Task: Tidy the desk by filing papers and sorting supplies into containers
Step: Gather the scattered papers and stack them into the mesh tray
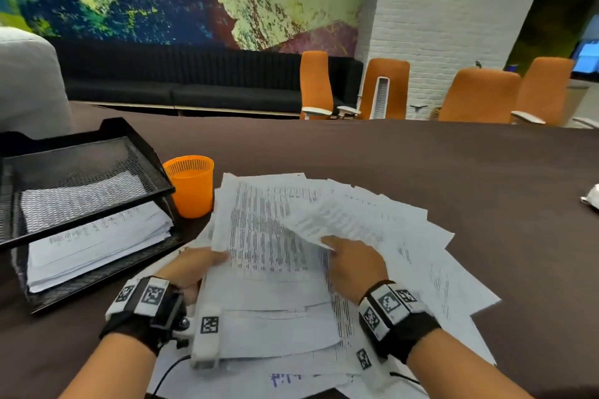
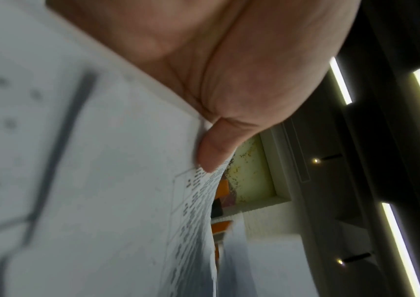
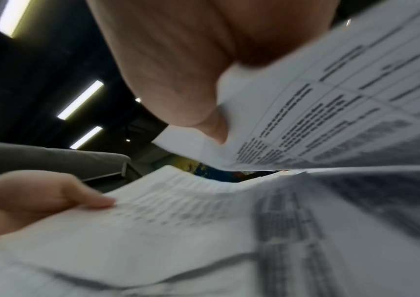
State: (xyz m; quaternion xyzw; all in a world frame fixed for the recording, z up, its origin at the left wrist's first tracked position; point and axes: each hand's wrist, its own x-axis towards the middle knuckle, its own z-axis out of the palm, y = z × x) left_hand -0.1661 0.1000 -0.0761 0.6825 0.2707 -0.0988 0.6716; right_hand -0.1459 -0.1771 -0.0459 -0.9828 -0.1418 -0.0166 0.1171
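Observation:
A loose spread of printed papers (image 1: pixel 421 256) covers the brown desk in front of me. My left hand (image 1: pixel 197 264) grips the left edge of a raised printed sheaf (image 1: pixel 265 236), thumb on top; in the left wrist view my thumb (image 2: pixel 211 148) presses its edge. My right hand (image 1: pixel 350 261) pinches the near corner of another printed sheet (image 1: pixel 330 217) lifted above the pile; the right wrist view has that sheet (image 3: pixel 318 112) held under my thumb. A black mesh two-tier tray (image 1: pixel 97 152) stands at the left, with a paper stack (image 1: pixel 97 243) in its lower tier.
An orange mesh cup (image 1: pixel 191 186) stands between the tray and the papers. A white object (image 1: pixel 591 199) lies at the desk's right edge. Orange chairs (image 1: pixel 479 95) and a black sofa (image 1: pixel 181 87) sit beyond the desk's far edge.

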